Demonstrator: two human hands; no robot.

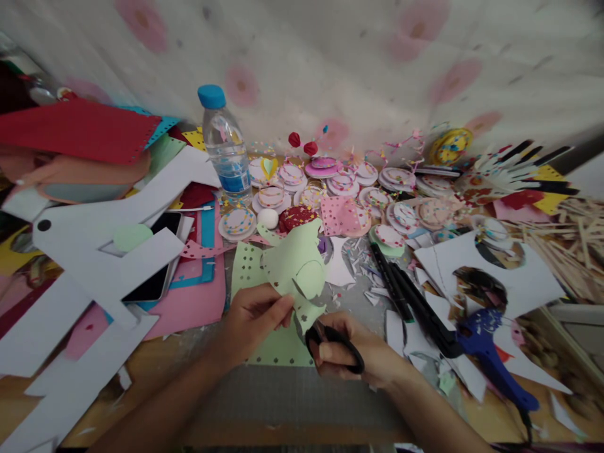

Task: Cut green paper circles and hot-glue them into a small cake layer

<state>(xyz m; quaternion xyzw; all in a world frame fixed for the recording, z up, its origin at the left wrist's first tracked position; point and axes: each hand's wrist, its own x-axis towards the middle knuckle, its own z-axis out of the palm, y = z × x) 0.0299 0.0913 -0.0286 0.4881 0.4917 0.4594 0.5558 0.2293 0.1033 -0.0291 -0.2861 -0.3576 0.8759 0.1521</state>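
Observation:
Pinched in my left hand [257,321] is a light green paper piece [287,258] with an irregular cut edge. A round shape is partly cut at its right side. My right hand [353,352] grips black-handled scissors [337,346], their fingers looped through the handles. The scissor blades meet the lower part of the green piece and are mostly hidden by it. Beneath lies a light green sheet [271,350] with a punched pattern along its edges, flat on the grey cutting mat [264,402].
Behind my hands stand a water bottle [226,151] and several decorated paper discs [238,223]. White cut paper [94,220] and a phone [163,277] lie left. A marker [389,277], a blue glue gun [491,358], paper scraps and wooden sticks [566,239] are right.

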